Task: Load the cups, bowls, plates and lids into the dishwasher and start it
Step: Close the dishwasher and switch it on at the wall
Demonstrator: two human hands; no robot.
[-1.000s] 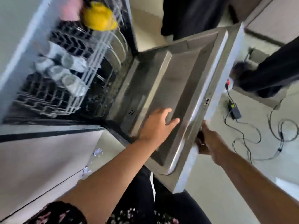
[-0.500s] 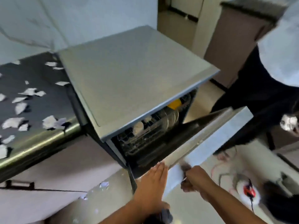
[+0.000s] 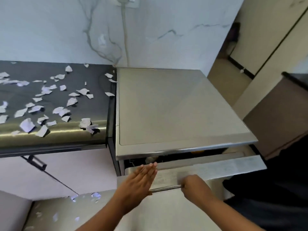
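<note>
The grey dishwasher (image 3: pixel 175 107) stands right of the dark counter. Its door (image 3: pixel 216 167) is nearly upright, with only a narrow dark gap left under the top panel. Through that gap I glimpse a bit of the loaded rack and something yellow (image 3: pixel 196 151); the dishes inside are otherwise hidden. My left hand (image 3: pixel 141 182) lies flat with fingers together against the door's upper left face. My right hand (image 3: pixel 193 185) is curled around the door's handle bar (image 3: pixel 165 188).
The dark counter (image 3: pixel 55 137) on the left is strewn with torn paper scraps (image 3: pixel 71 101). More scraps lie on the floor (image 3: pixel 95 195). A person in dark clothes (image 3: pixel 275 189) stands close on the right. A cable (image 3: pixel 125 39) runs down the marble wall.
The door has swung up from almost flat to nearly upright, both hands rising with it. My view has lifted from the open rack to the dishwasher's top and the counter.
</note>
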